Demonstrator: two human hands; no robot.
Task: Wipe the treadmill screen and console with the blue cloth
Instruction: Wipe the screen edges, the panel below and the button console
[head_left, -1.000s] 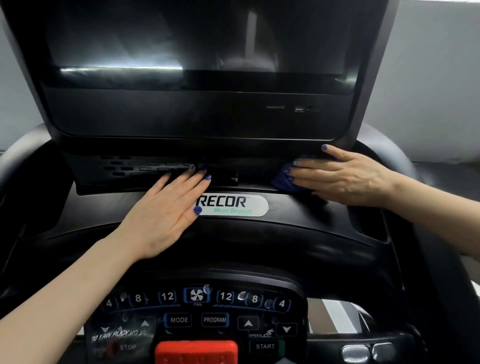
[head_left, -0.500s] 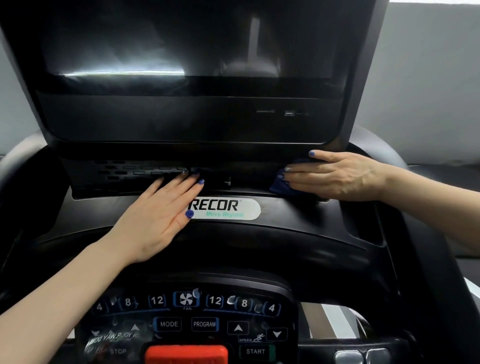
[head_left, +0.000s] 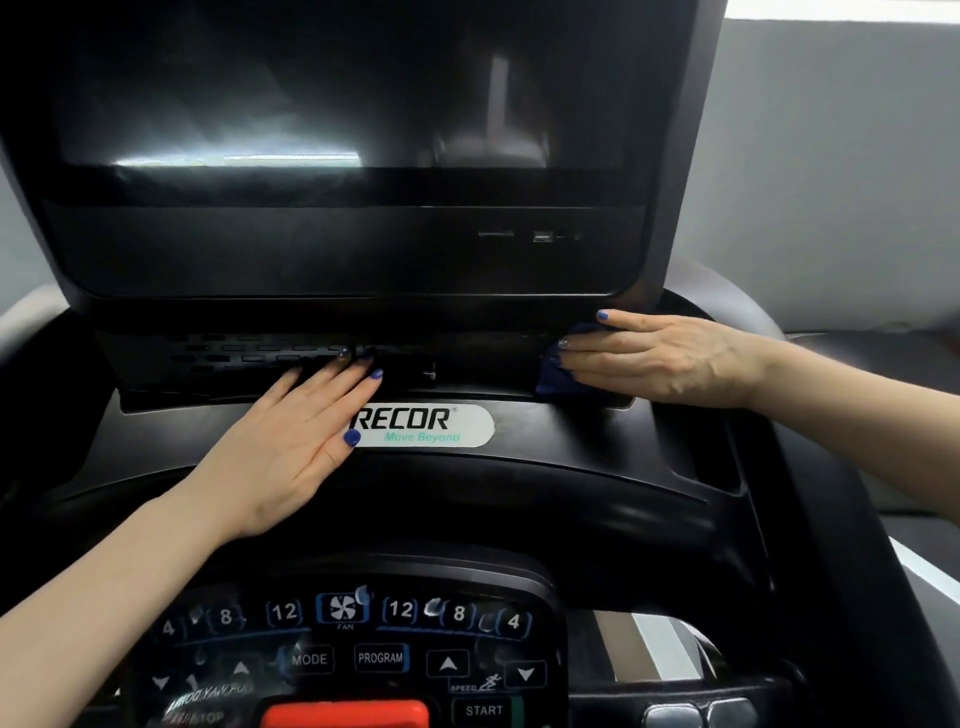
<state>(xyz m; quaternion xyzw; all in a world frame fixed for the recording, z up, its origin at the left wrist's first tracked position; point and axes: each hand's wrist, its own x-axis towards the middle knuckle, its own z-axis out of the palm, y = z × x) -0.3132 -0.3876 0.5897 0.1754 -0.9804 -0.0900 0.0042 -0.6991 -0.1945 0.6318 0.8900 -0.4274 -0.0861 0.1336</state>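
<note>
The treadmill's dark screen (head_left: 337, 104) fills the top of the head view, above a black console ledge (head_left: 561, 431) with a white logo plate (head_left: 431, 426). My right hand (head_left: 660, 358) presses the blue cloth (head_left: 553, 379) against the recess under the screen's right corner; only a small edge of the cloth shows beneath the fingers. My left hand (head_left: 291, 447) lies flat on the ledge, fingers spread, fingertips at the vent slots (head_left: 244, 353), holding nothing.
A button panel (head_left: 384, 654) with fan, mode, program, arrow and start keys sits at the bottom, above a red stop bar (head_left: 345, 714). A grey wall (head_left: 841, 171) stands to the right behind the console. Curved black handrails flank both sides.
My right hand and the cloth have slid rightward along the recess toward the screen's right corner. My left hand has stayed flat on the ledge. The camera has shifted slightly.
</note>
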